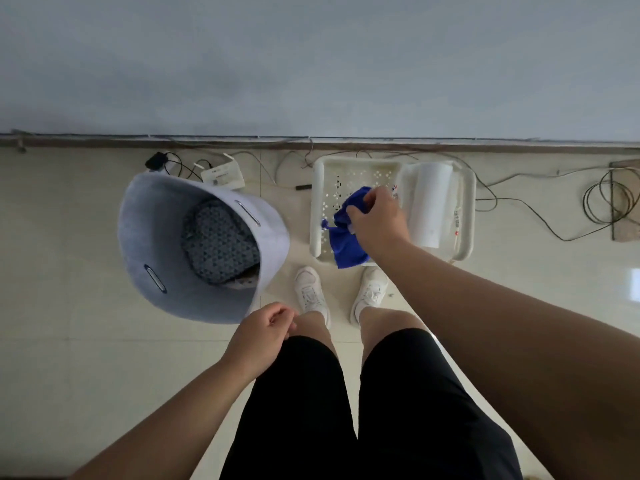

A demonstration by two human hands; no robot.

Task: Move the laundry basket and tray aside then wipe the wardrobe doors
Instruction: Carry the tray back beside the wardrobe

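A person's right hand (375, 220) grips one crumpled blue cloth (346, 233) over one white perforated plastic tray (320, 188) holding one white roll (433, 202). One pale grey laundry basket (152, 237) stands left on the tiled floor (69, 271); the left hand (265, 332) hangs loosely curled, empty.

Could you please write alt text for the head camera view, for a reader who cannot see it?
Seen from above, a standing person's right hand grips a blue cloth over a white tray holding a white roll on the floor. The left hand hangs loosely curled near a grey laundry basket with patterned fabric inside.
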